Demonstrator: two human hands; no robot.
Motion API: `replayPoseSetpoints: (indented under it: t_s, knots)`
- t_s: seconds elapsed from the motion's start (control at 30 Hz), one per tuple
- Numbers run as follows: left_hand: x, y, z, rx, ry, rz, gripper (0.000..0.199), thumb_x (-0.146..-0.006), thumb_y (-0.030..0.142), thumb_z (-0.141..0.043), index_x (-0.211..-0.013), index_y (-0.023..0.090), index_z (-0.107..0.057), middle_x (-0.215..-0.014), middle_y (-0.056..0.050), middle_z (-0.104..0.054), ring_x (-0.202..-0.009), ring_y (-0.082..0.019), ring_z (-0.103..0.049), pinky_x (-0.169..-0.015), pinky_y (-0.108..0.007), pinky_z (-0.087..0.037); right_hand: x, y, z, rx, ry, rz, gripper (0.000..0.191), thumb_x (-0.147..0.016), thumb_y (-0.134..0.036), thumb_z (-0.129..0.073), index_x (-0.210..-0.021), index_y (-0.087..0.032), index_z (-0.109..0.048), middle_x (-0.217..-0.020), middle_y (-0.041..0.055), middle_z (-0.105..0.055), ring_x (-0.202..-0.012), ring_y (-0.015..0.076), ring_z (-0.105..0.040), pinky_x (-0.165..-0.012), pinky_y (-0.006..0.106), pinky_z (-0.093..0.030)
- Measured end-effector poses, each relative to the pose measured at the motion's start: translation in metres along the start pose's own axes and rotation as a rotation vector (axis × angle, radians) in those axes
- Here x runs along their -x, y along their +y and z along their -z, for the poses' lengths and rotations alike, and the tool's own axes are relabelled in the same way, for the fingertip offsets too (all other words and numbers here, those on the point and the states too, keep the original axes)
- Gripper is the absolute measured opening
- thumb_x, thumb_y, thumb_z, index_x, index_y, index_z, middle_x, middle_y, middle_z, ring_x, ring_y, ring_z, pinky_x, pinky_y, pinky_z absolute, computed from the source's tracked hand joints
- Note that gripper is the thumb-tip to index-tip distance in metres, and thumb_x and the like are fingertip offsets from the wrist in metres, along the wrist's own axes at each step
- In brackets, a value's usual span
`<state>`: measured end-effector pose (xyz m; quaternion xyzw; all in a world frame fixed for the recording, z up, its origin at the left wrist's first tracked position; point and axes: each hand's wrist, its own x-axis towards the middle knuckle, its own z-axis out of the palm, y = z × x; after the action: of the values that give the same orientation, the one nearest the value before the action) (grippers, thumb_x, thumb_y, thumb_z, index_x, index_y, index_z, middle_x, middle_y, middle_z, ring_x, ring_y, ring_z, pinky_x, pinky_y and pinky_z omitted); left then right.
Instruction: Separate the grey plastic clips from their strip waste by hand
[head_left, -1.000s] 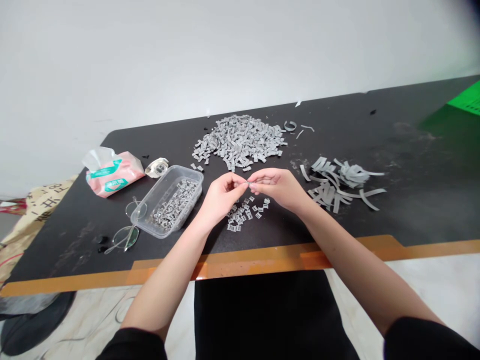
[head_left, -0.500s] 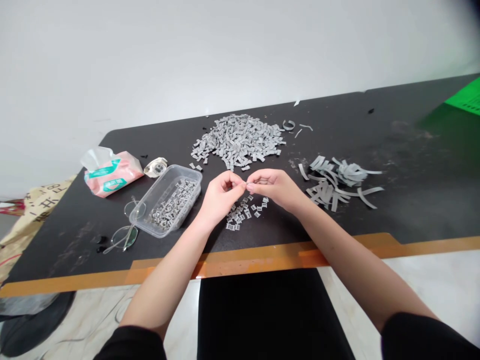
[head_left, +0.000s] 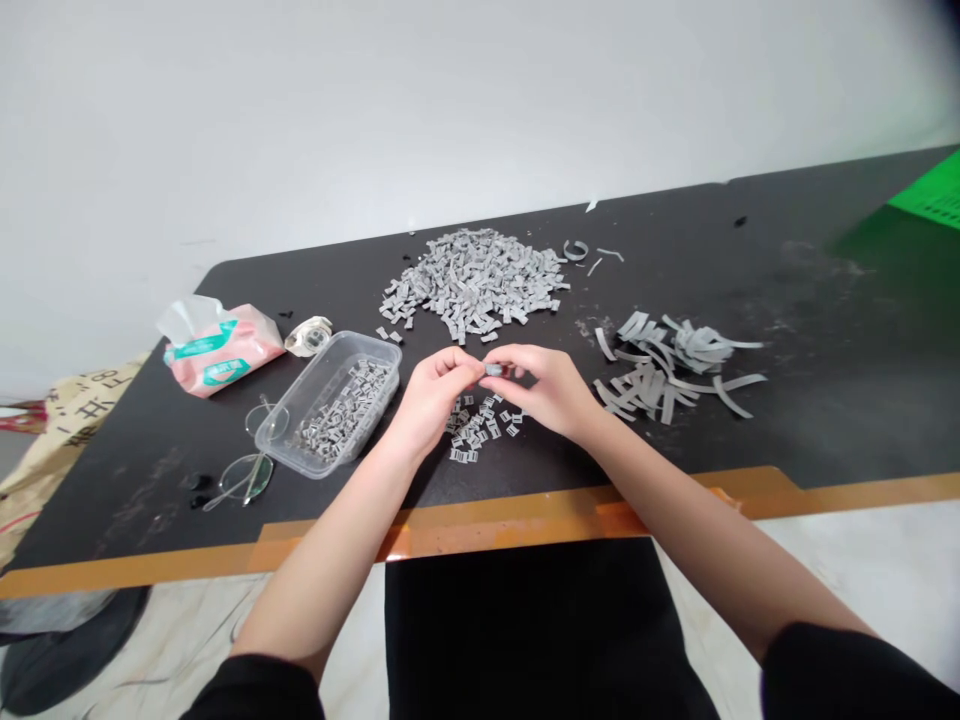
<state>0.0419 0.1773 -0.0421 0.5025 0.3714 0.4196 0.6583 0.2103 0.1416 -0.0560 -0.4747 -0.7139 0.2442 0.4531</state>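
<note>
Small grey piece (head_left: 493, 369), pinched at the fingertips of both hands and now plainly showing between them, with the left hand (head_left: 437, 395) and right hand (head_left: 541, 390) closer together than a moment before. Directly below, loose cut pieces (head_left: 476, 430); to the left, a clear plastic tray (head_left: 300, 388) of pieces; beyond, a large heap (head_left: 472, 280); to the right, cut strips (head_left: 660, 365).

This looks like a plain home-style piecework room: a black worktop (head_left: 817, 420) with an orange edge against a white wall (head_left: 450, 110), a tissue pack (head_left: 217, 350) and eyeglasses (head_left: 247, 478) beside a plastic tray (head_left: 356, 342), and heaps of grey pieces (head_left: 472, 285) and grey strips (head_left: 675, 370).
</note>
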Motion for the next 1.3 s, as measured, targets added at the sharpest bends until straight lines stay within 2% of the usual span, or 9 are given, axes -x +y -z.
replayPoseSetpoints:
  t_s: [0.23, 0.33, 0.53, 0.77, 0.87, 1.03, 1.13, 1.2, 1.3]
  knots:
    - [0.002, -0.001, -0.007, 0.074, 0.066, -0.001, 0.014, -0.064, 0.021, -0.076, -0.059, 0.015, -0.063, -0.057, 0.004, -0.055, -0.059, -0.008, -0.045, -0.062, -0.023, -0.035, 0.000, 0.001, -0.002, 0.421, 0.038, 0.132, 0.021, -0.094, -0.028, -0.058, -0.082, -0.020, -0.073, -0.083, 0.0042, -0.077, -0.073, 0.0198, -0.066, -0.072, 0.032, -0.043]
    - [0.001, 0.001, -0.005, 0.062, 0.061, 0.002, 0.015, -0.064, 0.021, -0.074, -0.058, 0.016, -0.062, -0.055, 0.004, -0.054, -0.058, -0.008, -0.044, -0.062, -0.023, -0.035, 0.000, 0.001, -0.002, 0.414, 0.008, 0.087, 0.025, -0.096, -0.031, -0.055, -0.083, -0.021, -0.074, -0.086, 0.0046, -0.078, -0.076, 0.0205, -0.067, -0.074, 0.032, -0.044]
    - [0.000, -0.001, -0.002, -0.047, 0.039, 0.034, 0.020, -0.067, 0.024, -0.072, -0.056, 0.017, -0.056, -0.054, 0.005, -0.050, -0.057, -0.008, -0.043, -0.061, -0.025, -0.035, 0.000, 0.004, -0.002, 0.334, -0.056, 0.036, 0.022, -0.096, -0.034, -0.057, -0.105, -0.026, -0.075, -0.107, 0.0045, -0.079, -0.093, 0.0241, -0.069, -0.084, 0.034, -0.046]
    - [-0.001, -0.001, -0.005, -0.022, 0.108, -0.036, 0.015, -0.066, 0.019, -0.070, -0.056, 0.017, -0.058, -0.055, 0.005, -0.053, -0.058, -0.008, -0.044, -0.062, -0.023, -0.035, -0.001, -0.002, -0.003, 0.435, -0.047, 0.022, 0.028, -0.099, -0.035, -0.051, -0.090, -0.023, -0.074, -0.079, 0.0044, -0.075, -0.073, 0.0209, -0.065, -0.073, 0.033, -0.039]
    - [-0.003, -0.001, 0.000, -0.081, 0.073, -0.010, 0.016, -0.068, 0.022, -0.072, -0.059, 0.016, -0.060, -0.057, 0.005, -0.055, -0.059, -0.008, -0.045, -0.062, -0.024, -0.035, -0.001, 0.000, -0.004, 0.306, -0.034, -0.077, 0.026, -0.095, -0.036, -0.055, -0.086, -0.022, -0.075, -0.072, 0.0031, -0.071, -0.067, 0.0186, -0.062, -0.070, 0.032, -0.040]
    - [-0.006, -0.006, 0.006, -0.295, 0.053, -0.025, 0.018, -0.075, 0.030, -0.072, -0.069, 0.017, -0.061, -0.062, 0.004, -0.057, -0.059, -0.010, -0.045, -0.060, -0.024, -0.033, -0.005, 0.012, -0.003, -0.272, -0.077, -0.363, 0.022, -0.081, -0.035, -0.067, -0.093, -0.019, -0.078, -0.071, 0.0014, -0.070, -0.061, 0.0150, -0.061, -0.061, 0.028, -0.047]
    - [-0.007, -0.012, 0.007, -0.513, 0.036, -0.053, 0.019, -0.083, 0.035, -0.067, -0.078, 0.017, -0.062, -0.067, 0.003, -0.057, -0.060, -0.012, -0.047, -0.060, -0.026, -0.035, -0.010, 0.021, -0.003, -0.416, -0.046, -0.492, 0.023, -0.075, -0.033, -0.072, -0.089, -0.016, -0.077, -0.062, 0.0006, -0.066, -0.052, 0.0130, -0.056, -0.053, 0.027, -0.048]
    - [-0.008, -0.016, 0.009, -0.692, 0.044, -0.104, 0.017, -0.085, 0.034, -0.065, -0.090, 0.018, -0.064, -0.077, 0.000, -0.061, -0.067, -0.015, -0.053, -0.065, -0.028, -0.041, -0.012, 0.026, -0.005, -0.482, 0.051, -0.521, 0.029, -0.073, -0.032, -0.074, -0.095, -0.014, -0.076, -0.070, 0.0038, -0.070, -0.057, 0.0141, -0.061, -0.055, 0.027, -0.051]
    - [-0.010, -0.019, 0.013, -0.965, 0.045, -0.210, 0.018, -0.086, 0.025, -0.064, -0.102, 0.019, -0.065, -0.092, -0.005, -0.065, -0.081, -0.020, -0.061, -0.080, -0.035, -0.047, -0.014, 0.033, -0.010, -0.542, 0.135, -0.520, 0.052, -0.073, -0.029, -0.075, -0.123, -0.015, -0.068, -0.107, 0.0132, -0.074, -0.086, 0.0213, -0.072, -0.069, 0.032, -0.060]
